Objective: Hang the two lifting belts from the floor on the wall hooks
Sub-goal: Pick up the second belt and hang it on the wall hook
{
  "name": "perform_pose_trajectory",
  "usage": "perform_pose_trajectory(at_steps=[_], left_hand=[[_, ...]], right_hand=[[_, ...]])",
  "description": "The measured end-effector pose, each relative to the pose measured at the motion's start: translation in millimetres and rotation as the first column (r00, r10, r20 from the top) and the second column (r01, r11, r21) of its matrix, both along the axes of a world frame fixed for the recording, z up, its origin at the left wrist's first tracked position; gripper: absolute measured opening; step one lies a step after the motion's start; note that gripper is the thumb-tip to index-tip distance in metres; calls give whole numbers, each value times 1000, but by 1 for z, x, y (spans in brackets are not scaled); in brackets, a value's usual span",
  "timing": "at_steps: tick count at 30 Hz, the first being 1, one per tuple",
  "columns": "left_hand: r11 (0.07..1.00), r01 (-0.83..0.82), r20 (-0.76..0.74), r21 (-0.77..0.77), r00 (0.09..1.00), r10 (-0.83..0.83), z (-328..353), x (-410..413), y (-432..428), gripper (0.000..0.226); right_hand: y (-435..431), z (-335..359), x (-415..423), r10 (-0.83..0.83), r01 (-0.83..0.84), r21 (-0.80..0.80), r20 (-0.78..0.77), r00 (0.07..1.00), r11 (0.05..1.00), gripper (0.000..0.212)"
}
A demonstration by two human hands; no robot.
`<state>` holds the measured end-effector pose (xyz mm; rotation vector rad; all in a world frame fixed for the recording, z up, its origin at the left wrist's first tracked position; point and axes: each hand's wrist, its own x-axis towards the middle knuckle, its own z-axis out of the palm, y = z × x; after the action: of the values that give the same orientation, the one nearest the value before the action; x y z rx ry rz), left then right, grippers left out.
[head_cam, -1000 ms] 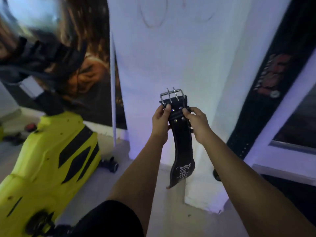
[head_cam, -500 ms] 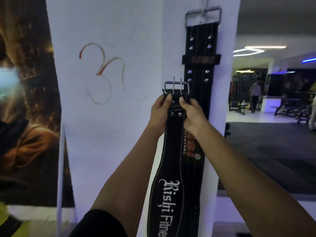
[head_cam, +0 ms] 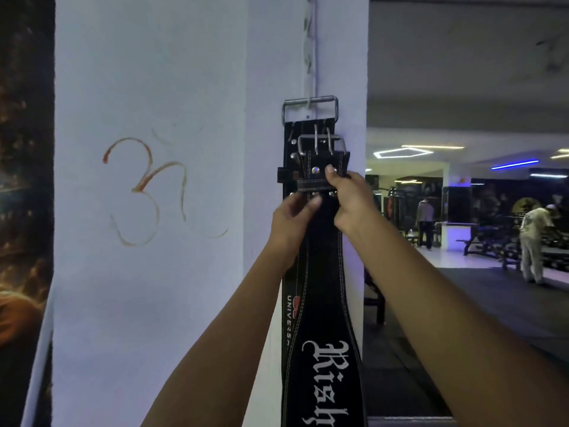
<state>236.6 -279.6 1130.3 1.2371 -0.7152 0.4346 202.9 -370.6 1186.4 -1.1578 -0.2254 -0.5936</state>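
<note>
A black lifting belt with white Gothic lettering (head_cam: 326,306) hangs down from both my hands in front of a white pillar. My left hand (head_cam: 292,220) grips its left edge just below the rivets. My right hand (head_cam: 346,198) pinches its right edge by the loop, under the two-prong steel buckle (head_cam: 321,144). Directly behind it a second black belt (head_cam: 289,143) hangs on the pillar, its buckle (head_cam: 309,107) caught on a small wall hook (head_cam: 308,103). The held buckle sits just below that hook.
The white pillar (head_cam: 154,272) carries a faded orange symbol (head_cam: 144,186). A dark poster (head_cam: 21,211) borders it on the left. To the right the gym floor opens, with benches and two people (head_cam: 532,241) standing far off.
Both hands have raised the belt up the pillar, from floor height to the hanging belt's buckle. My view has tilted upward and moved closer to the hook.
</note>
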Motion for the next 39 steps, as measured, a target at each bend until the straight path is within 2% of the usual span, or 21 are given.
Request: perform_pose_trajectory(at_steps=[4, 7, 9, 11, 13, 16, 19, 22, 24, 25, 28, 29, 33, 39], left_hand=[[986, 139, -82, 90, 988, -132, -27, -2, -11, 11], [985, 129, -47, 115, 991, -124, -23, 2, -13, 12], [987, 137, -35, 86, 990, -134, -19, 5, -13, 13], [989, 146, -23, 34, 989, -145, -14, 7, -12, 13], [987, 162, -3, 13, 987, -162, -8, 9, -9, 14], [985, 169, 11, 14, 985, -170, -4, 5, -7, 16], [990, 142, -1, -2, 990, -142, -11, -1, -7, 13], [987, 151, -83, 57, 986, -146, -33, -1, 2, 8], [965, 228, -160, 126, 965, -207, -50, 0, 11, 7], [954, 263, -179, 147, 955, -236, -56, 0, 14, 9], [956, 268, -153, 122, 956, -249, -53, -2, 14, 12], [961, 258, -139, 97, 960, -243, -49, -3, 14, 12], [969, 239, -101, 64, 968, -232, -38, -5, 18, 11], [944, 287, -155, 160, 952, -263, -52, -15, 26, 25]], right_hand=[[-17, 18, 1, -43, 44, -25, 31, 999, 999, 14], [-19, 15, 0, -44, 46, -41, 51, 998, 998, 23], [-19, 11, -1, -21, 25, -106, 37, 999, 994, 26], [-18, 4, -2, 22, -27, -187, -25, 999, 982, 13], [-18, -4, 0, 24, -44, -228, -91, 996, 973, 14], [-16, -7, 2, 17, -34, -185, -94, 995, 982, 16], [-10, -3, 2, -22, 13, -122, -77, 997, 992, 6], [-7, 5, 1, -71, 64, -113, -53, 996, 991, 15], [-10, 14, 1, -117, 113, -108, -28, 993, 988, 9], [-11, 19, -1, -136, 133, -96, -23, 990, 986, 10], [-15, 30, -7, -154, 152, -97, -9, 988, 984, 47], [-14, 29, -8, -149, 146, -117, -19, 989, 982, 50], [-11, 14, -9, -58, 43, -177, -84, 995, 983, 13], [-10, 20, -14, -123, 115, -136, -50, 991, 984, 13]])
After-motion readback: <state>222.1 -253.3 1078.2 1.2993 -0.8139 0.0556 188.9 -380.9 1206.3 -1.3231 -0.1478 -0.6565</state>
